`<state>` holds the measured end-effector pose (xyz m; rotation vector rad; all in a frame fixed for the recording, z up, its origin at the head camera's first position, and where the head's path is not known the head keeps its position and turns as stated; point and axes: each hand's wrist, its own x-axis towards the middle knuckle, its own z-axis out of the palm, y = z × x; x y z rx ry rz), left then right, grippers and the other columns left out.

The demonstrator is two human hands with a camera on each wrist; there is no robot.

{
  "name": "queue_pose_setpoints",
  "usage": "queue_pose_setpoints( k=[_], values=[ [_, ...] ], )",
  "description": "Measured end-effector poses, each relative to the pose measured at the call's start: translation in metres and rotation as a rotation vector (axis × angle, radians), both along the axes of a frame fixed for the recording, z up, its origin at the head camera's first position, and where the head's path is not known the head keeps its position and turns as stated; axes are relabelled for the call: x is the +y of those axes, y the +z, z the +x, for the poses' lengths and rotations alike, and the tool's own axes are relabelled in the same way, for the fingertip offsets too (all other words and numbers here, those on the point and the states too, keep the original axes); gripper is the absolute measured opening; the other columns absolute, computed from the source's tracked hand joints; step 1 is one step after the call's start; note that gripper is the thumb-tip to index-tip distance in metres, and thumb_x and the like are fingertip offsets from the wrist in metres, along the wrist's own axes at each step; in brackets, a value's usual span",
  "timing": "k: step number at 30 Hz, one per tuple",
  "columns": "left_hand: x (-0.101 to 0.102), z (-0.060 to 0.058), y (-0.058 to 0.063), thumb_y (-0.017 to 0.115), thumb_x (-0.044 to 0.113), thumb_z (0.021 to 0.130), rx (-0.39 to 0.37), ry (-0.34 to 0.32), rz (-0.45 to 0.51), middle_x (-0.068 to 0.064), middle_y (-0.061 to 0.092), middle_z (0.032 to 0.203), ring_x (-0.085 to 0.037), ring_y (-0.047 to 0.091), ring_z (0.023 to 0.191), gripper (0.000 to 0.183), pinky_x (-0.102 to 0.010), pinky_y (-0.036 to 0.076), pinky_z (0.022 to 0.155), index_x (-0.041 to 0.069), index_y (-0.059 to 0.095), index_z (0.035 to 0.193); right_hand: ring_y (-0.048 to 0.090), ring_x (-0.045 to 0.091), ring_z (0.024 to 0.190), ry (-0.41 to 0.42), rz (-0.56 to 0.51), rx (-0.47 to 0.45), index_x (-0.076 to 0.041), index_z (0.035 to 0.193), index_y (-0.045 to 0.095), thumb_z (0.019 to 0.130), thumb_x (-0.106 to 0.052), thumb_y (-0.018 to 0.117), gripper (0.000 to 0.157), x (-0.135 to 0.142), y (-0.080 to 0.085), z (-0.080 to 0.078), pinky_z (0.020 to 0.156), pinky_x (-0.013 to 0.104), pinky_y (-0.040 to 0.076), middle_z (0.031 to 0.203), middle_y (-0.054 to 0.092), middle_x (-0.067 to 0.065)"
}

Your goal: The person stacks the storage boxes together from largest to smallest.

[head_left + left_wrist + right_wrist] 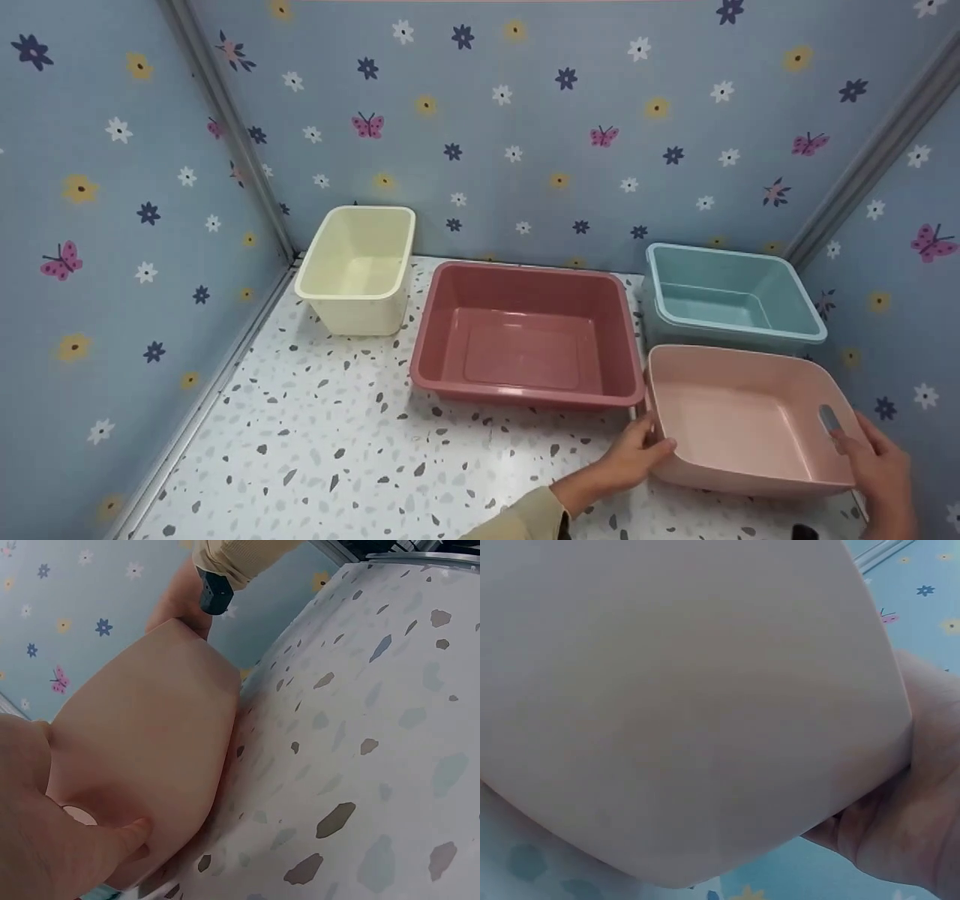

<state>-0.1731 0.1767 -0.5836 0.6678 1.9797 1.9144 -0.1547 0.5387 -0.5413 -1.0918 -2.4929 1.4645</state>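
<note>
A light pink plastic bin (731,427) with handle holes in its ends is between both hands at the front right, in front of the blue bin. My left hand (628,454) grips its left end; in the left wrist view, fingers of that hand (60,840) lie at the handle hole. On the opposite end, my right hand (877,469) holds the wall beside the other handle hole, fingers over the edge. The right wrist view shows the bin's outer wall (690,705) and the right hand (915,810) curled around its edge. Whether its base fully touches the table is unclear.
A dark pink basin (525,356) stands left of the light pink bin, very close to it. Behind is a light blue bin (731,300); a cream bin (360,259) stands at the back left. Flowered panels (510,120) enclose the speckled tabletop (360,442).
</note>
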Motion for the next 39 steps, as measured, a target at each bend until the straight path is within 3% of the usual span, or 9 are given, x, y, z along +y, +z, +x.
queue_pose_setpoints(
  k=[3, 6, 20, 24, 28, 32, 35, 37, 39],
  values=[
    [-0.002, 0.000, 0.006, 0.056, 0.024, 0.099, 0.006, -0.016, 0.000, 0.007, 0.052, 0.104, -0.001, 0.051, 0.090, 0.038, -0.020, 0.046, 0.077, 0.012, 0.050, 0.135, 0.042, 0.042, 0.130, -0.029, 0.025, 0.015, -0.016, 0.154, 0.021, 0.092, -0.041, 0.060, 0.077, -0.004, 0.006, 0.003, 0.087, 0.044, 0.051, 0.155, 0.023, 0.018],
    [-0.004, 0.000, 0.013, 0.056, 0.026, 0.099, 0.018, -0.034, 0.007, 0.008, 0.054, 0.103, 0.000, 0.052, 0.088, 0.038, -0.019, 0.047, 0.075, 0.013, 0.051, 0.134, 0.031, 0.045, 0.135, -0.082, 0.026, 0.031, -0.017, 0.154, 0.019, 0.093, -0.037, 0.058, 0.075, -0.009, 0.014, 0.006, 0.101, 0.059, 0.034, 0.157, 0.017, 0.015],
    [-0.014, 0.008, 0.053, 0.054, 0.027, 0.101, 0.072, -0.053, 0.084, -0.005, 0.052, 0.134, -0.004, 0.055, 0.109, 0.052, -0.021, 0.047, 0.088, 0.010, 0.040, 0.148, 0.036, 0.044, 0.133, -0.147, 0.042, -0.021, -0.032, 0.155, 0.006, 0.099, -0.038, 0.045, 0.068, -0.031, 0.079, 0.028, 0.100, 0.058, 0.035, 0.159, 0.015, 0.012],
    [-0.021, 0.008, 0.064, 0.054, 0.029, 0.100, 0.099, -0.006, 0.056, -0.006, 0.048, 0.139, -0.007, 0.050, 0.119, 0.056, -0.023, 0.045, 0.092, 0.008, 0.038, 0.149, 0.067, 0.027, 0.090, -0.147, 0.106, 0.007, -0.030, 0.156, 0.013, 0.099, -0.038, 0.046, 0.066, -0.038, 0.092, 0.031, 0.081, 0.040, 0.054, 0.156, 0.025, 0.018],
    [-0.029, 0.008, 0.074, 0.056, 0.033, 0.099, 0.110, 0.072, 0.016, -0.008, 0.041, 0.144, -0.013, 0.043, 0.127, 0.055, -0.027, 0.043, 0.097, 0.003, 0.046, 0.143, 0.044, -0.006, 0.053, -0.163, 0.155, 0.082, -0.021, 0.154, 0.025, 0.101, -0.032, 0.045, 0.058, -0.048, 0.103, 0.032, 0.046, 0.017, 0.045, 0.147, 0.037, 0.026],
    [-0.041, 0.006, 0.082, 0.056, 0.033, 0.099, 0.125, 0.087, 0.046, -0.011, 0.041, 0.145, -0.016, 0.045, 0.127, 0.054, -0.028, 0.043, 0.097, 0.004, 0.047, 0.143, 0.047, -0.007, 0.049, -0.215, 0.089, 0.148, -0.022, 0.151, 0.034, 0.101, -0.031, 0.047, 0.052, -0.061, 0.111, 0.032, 0.044, 0.015, 0.044, 0.147, 0.040, 0.021],
    [-0.051, 0.002, 0.086, 0.055, 0.031, 0.099, 0.145, 0.068, 0.086, -0.005, 0.054, 0.132, -0.013, 0.053, 0.117, 0.053, -0.026, 0.048, 0.089, 0.011, 0.043, 0.147, 0.052, -0.004, 0.055, -0.232, 0.007, 0.152, -0.029, 0.150, 0.038, 0.102, -0.032, 0.047, 0.049, -0.069, 0.117, 0.032, 0.055, 0.021, 0.049, 0.148, 0.044, 0.007],
    [-0.058, -0.001, 0.089, 0.054, 0.029, 0.100, 0.157, 0.059, 0.119, -0.005, 0.058, 0.125, -0.011, 0.057, 0.110, 0.053, -0.026, 0.050, 0.086, 0.013, 0.041, 0.148, 0.054, 0.000, 0.063, -0.208, -0.043, 0.158, -0.034, 0.150, 0.036, 0.102, -0.032, 0.046, 0.049, -0.074, 0.120, 0.033, 0.079, 0.042, 0.054, 0.148, 0.044, 0.001],
    [-0.065, -0.004, 0.092, 0.053, 0.028, 0.100, 0.160, 0.069, 0.139, -0.008, 0.057, 0.128, -0.012, 0.056, 0.112, 0.054, -0.026, 0.049, 0.088, 0.008, 0.040, 0.148, 0.053, 0.002, 0.072, -0.175, -0.081, 0.160, -0.038, 0.150, 0.034, 0.102, -0.035, 0.046, 0.049, -0.079, 0.122, 0.033, 0.097, 0.062, 0.038, 0.150, 0.041, -0.003]
  ],
)
